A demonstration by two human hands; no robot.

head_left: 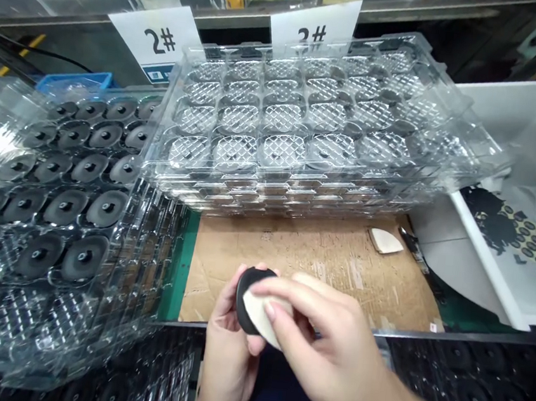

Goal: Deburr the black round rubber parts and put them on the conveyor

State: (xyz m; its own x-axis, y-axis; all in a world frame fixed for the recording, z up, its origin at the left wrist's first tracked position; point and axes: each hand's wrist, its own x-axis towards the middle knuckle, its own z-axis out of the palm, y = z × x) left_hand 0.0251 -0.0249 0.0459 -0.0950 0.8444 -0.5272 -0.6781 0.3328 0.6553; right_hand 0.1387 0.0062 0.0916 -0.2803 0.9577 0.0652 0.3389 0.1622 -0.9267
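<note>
Near the front edge of the bench, my left hand (231, 356) is wrapped round a black round part (247, 291), its flat face turned up and to the right. My right hand (325, 340) pinches a cream-coloured pad (263, 315) between thumb and fingers. The pad lies against the face of the black part and covers much of it. A second cream pad (385, 241) with a pointed end rests on the cardboard sheet (238, 248), behind my right hand.
Stacked clear trays (278, 150) stand behind the cardboard. Trays of black round parts (86, 207) fill the left. At the right, a white bin (486, 262) holds black and yellowish pieces (532, 241). A dark slender tool (414, 248) lies beside the cardboard.
</note>
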